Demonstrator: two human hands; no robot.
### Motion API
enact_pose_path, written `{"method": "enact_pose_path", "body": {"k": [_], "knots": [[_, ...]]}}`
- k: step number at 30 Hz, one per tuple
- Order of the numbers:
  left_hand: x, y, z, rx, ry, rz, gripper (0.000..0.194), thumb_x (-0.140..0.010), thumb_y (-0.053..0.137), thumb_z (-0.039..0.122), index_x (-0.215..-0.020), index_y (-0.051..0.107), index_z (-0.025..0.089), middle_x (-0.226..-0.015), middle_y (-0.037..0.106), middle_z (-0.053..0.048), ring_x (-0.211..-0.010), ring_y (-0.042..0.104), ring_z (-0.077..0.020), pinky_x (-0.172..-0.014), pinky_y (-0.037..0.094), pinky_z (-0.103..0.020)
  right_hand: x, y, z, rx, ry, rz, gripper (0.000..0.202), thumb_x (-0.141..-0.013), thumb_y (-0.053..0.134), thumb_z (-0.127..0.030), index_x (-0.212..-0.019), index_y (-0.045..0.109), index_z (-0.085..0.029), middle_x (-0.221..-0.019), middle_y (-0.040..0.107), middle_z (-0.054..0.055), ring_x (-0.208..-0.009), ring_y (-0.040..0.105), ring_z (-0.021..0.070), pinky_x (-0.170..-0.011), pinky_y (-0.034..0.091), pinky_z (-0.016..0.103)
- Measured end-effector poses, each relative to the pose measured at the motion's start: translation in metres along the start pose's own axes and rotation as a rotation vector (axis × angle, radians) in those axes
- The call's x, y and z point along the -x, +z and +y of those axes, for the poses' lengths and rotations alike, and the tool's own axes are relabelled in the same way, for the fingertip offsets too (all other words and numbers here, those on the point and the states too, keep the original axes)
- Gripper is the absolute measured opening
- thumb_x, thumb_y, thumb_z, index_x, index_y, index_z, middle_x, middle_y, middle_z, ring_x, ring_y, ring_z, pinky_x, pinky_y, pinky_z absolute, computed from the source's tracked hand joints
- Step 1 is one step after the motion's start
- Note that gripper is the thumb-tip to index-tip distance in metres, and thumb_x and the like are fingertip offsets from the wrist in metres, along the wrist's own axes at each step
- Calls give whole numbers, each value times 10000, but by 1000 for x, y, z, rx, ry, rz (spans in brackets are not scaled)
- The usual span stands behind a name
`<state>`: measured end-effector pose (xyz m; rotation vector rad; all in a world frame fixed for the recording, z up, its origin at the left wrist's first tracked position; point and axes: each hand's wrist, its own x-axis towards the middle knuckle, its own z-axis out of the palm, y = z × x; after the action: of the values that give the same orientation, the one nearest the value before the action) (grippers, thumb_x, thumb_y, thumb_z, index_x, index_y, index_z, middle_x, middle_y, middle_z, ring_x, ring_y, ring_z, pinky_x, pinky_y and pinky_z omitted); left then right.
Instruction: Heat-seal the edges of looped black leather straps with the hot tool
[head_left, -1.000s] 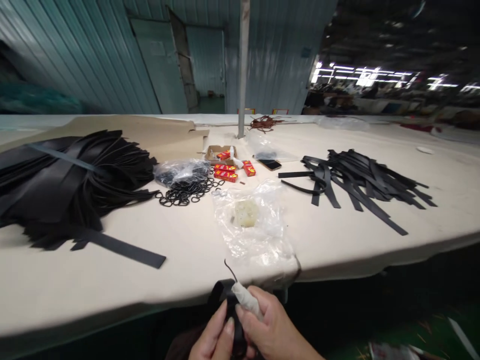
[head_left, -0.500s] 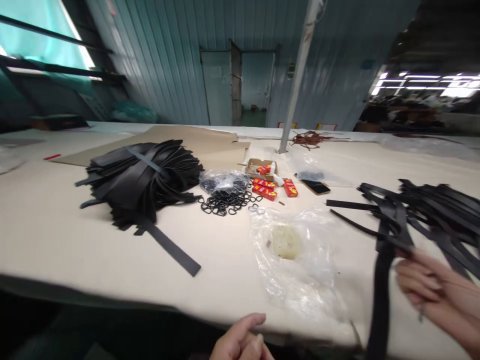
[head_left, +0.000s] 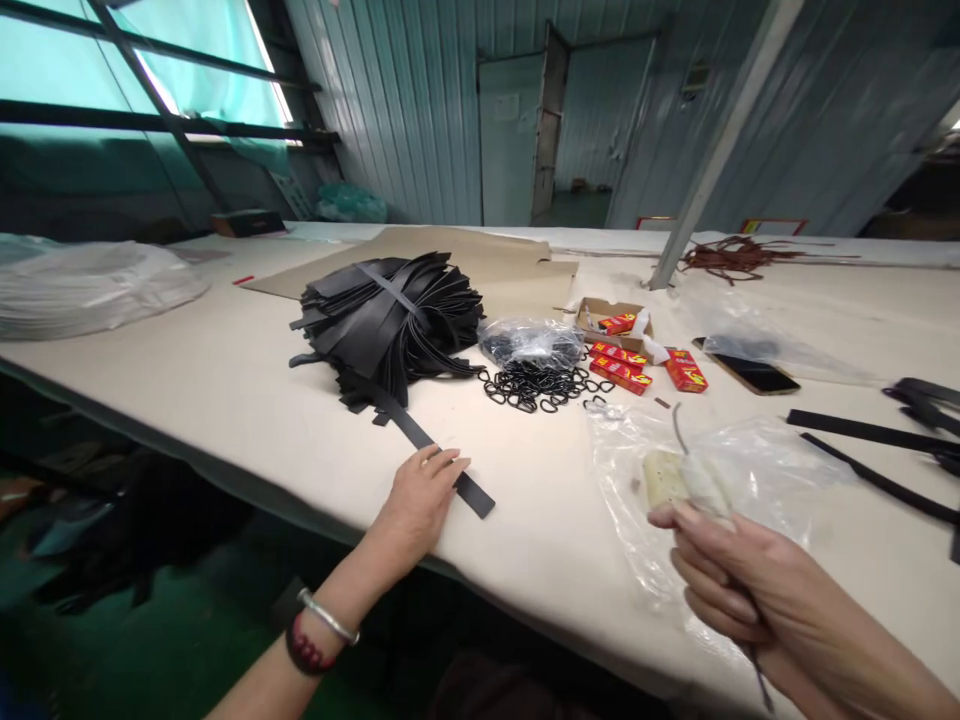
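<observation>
Head view, the only one I have: the left hand (head_left: 420,495) lies flat and open at about seven o'clock of the frame, fingers spread, fingertips resting on the near end of a loose black strap (head_left: 439,455) that runs from the hand up toward eleven o'clock into the big pile of black straps (head_left: 390,325). A bangle and a dark band sit on that wrist. The right hand (head_left: 739,580) is at five o'clock, curled closed around a small tool with a cloth-wrapped handle (head_left: 701,480) and a thin dark tip pointing up toward twelve; the hand hovers above the table (head_left: 187,390) edge, over a clear plastic bag (head_left: 757,470) holding a pale block (head_left: 660,478). At twelve o'clock of the left hand I note a heap of black metal rings (head_left: 536,385) beside a second bag of them (head_left: 532,343). Toward one o'clock lie red boxes (head_left: 619,365), an open carton (head_left: 611,312) and a phone (head_left: 750,373). More black strips (head_left: 870,432) lie at three o'clock, well apart from the pile.
</observation>
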<state>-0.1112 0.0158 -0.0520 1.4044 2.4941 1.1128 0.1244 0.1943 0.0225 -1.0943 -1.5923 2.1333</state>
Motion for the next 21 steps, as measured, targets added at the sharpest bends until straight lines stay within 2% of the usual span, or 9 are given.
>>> {"method": "enact_pose_path", "body": {"k": [3, 6, 10, 12, 16, 19, 21], "knots": [[-11, 3, -12, -91, 65, -64, 342, -764, 469, 57, -1030, 641, 187, -1127, 607, -123, -1153, 414, -362, -939, 307, -578, -9, 38, 1, 50, 34, -123, 499, -678, 667, -581, -867, 578, -128, -499, 268, -83, -450, 163, 50, -392, 147, 176], [-14, 5, -14, -154, 115, -86, 295, -774, 490, 48, -988, 639, 185, -1059, 604, -112, -1082, 451, -324, -917, 346, -534, -22, 61, 6, 138, 48, -170, 489, -694, 643, -567, -877, 552, -123, -493, 258, -93, -449, 154, 52, -406, 128, 185], [-4, 5, -3, -195, 180, -103, 214, -813, 504, 91, -983, 618, 155, -1032, 576, -120, -992, 492, -262, -898, 402, -455, -48, 86, 5, 274, 37, -196, 449, -703, 592, -548, -850, 521, -130, -463, 235, -109, -419, 148, 50, -403, 115, 194], [5, 3, 8, -189, 231, -128, 221, -824, 509, 123, -1022, 598, 168, -1034, 566, -105, -986, 496, -234, -916, 409, -408, -64, 101, 3, 399, -23, -205, 398, -718, 551, -525, -816, 503, -143, -460, 250, -102, -404, 173, 58, -392, 127, 199], [28, 2, 23, -139, 324, -182, 269, -819, 490, 124, -1073, 563, 173, -1105, 555, -104, -1079, 473, -221, -1026, 330, -389, -100, 134, 6, 749, -254, -211, 235, -772, 469, -393, -705, 483, -168, -493, 335, -61, -431, 293, 91, -417, 230, 215], [43, 17, 20, -118, 416, -190, 276, -810, 521, 171, -1084, 551, 158, -1115, 579, -121, -1108, 479, -254, -1037, 324, -431, -120, 156, 16, 878, -329, -191, 202, -745, 512, -291, -592, 444, -178, -547, 450, -19, -532, 421, 122, -497, 288, 225], [50, 30, 15, -111, 494, -108, 260, -829, 533, 234, -1081, 551, 174, -1080, 614, -111, -1088, 508, -252, -1015, 359, -428, -126, 168, 22, 955, -341, -196, 196, -715, 571, -292, -599, 463, -178, -587, 514, 1, -582, 472, 147, -523, 292, 232]]}}
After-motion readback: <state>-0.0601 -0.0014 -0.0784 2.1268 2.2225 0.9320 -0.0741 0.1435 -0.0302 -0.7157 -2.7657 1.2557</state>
